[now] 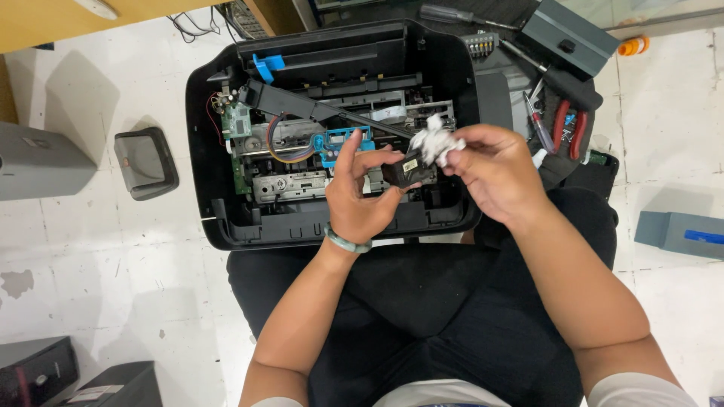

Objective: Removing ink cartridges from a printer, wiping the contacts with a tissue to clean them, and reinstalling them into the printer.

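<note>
Your left hand [362, 197] is raised palm inward, index finger pointing up, thumb and other fingers pinched shut. Your right hand [490, 172] curls closed just beside it, both forearms angled inward from your lap.

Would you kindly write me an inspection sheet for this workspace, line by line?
Surface: opened black printer rests on the person's lap over a white tiled floor.
Job's things: small black cartridge; crumpled white tissue pressed against its top.
Clutter: red-handled pliers, screwdriver, bit set, grey tool case.
Grippers: left hand pinches the cartridge; right hand holds the tissue.
Cables: coloured tube loop inside the printer; black cords on the floor behind it.
Surroundings: dark tray, grey boxes, wooden furniture.
</note>
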